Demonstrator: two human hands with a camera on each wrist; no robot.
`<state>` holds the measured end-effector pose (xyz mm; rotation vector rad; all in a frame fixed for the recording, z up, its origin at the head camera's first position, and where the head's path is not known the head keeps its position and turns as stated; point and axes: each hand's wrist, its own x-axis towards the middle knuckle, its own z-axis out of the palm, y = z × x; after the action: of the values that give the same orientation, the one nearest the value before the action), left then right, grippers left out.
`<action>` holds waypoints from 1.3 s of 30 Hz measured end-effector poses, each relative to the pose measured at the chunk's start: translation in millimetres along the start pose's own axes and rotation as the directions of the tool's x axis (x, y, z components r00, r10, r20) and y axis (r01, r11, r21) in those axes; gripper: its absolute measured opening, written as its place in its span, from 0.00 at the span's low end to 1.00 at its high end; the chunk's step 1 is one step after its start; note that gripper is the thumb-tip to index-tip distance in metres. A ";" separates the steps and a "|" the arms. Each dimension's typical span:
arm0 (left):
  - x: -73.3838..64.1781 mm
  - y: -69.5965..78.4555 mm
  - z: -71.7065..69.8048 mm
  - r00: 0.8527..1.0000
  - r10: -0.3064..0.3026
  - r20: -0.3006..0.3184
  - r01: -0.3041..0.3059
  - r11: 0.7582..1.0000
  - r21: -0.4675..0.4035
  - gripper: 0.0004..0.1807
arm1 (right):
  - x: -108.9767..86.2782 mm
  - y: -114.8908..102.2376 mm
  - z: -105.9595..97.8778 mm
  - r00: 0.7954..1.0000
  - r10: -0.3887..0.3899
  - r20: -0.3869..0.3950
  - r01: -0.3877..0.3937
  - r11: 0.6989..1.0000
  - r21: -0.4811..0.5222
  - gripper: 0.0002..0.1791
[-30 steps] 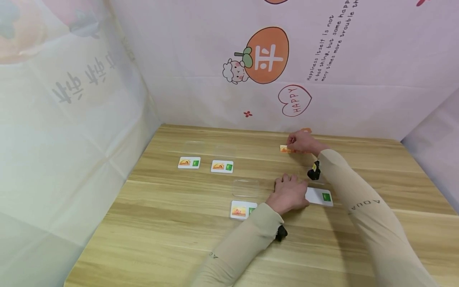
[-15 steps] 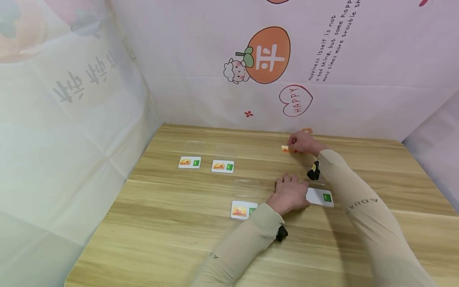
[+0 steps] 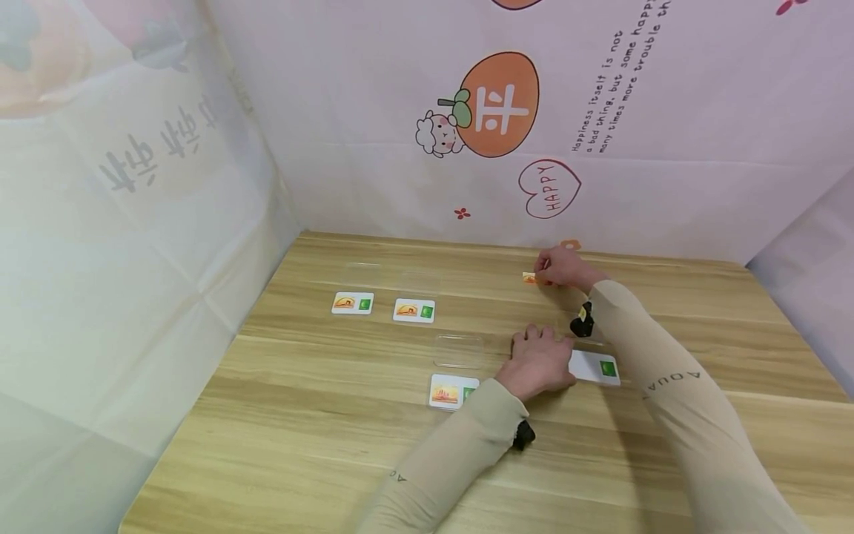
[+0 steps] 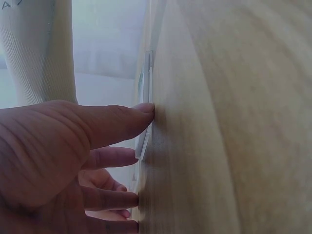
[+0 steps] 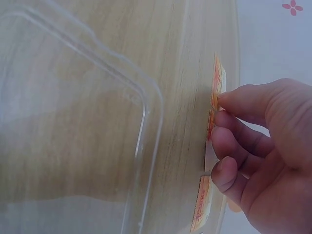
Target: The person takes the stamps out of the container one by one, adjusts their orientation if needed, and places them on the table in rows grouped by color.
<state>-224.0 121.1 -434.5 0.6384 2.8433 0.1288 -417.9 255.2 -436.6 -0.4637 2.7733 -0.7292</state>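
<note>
At the back of the table my right hand has its thumb and curled fingers at small orange picture pieces. In the right wrist view these lie in a row, and the thumb and forefinger pinch the edge of one orange picture piece; another orange piece lies below the fingers. My left hand grips the left end of a flat white card with a green square on it. In the left wrist view the thumb is at the edge of this card, the fingertips down at the table.
Two white cards, a left one and a right one, lie at the left, each with an orange picture and green square. Another white card is partly behind the left sleeve. Clear plastic covers lie about. A printed cloth backs the table.
The right fingers have shifted slightly at the orange row, and less of it shows beside them in the head view. The left hand and the cards have stayed in place.
</note>
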 end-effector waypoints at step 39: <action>-2.4 -0.7 -1.8 1.000 -0.004 0.022 0.004 1.000 0.014 0.29 | -40.7 -20.0 -25.8 0.984 -0.152 -0.096 0.133 0.975 -0.180 0.04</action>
<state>-222.7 119.4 -432.4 0.6327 2.8266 0.1012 -383.3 264.6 -398.6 -0.6827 2.9447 -0.5603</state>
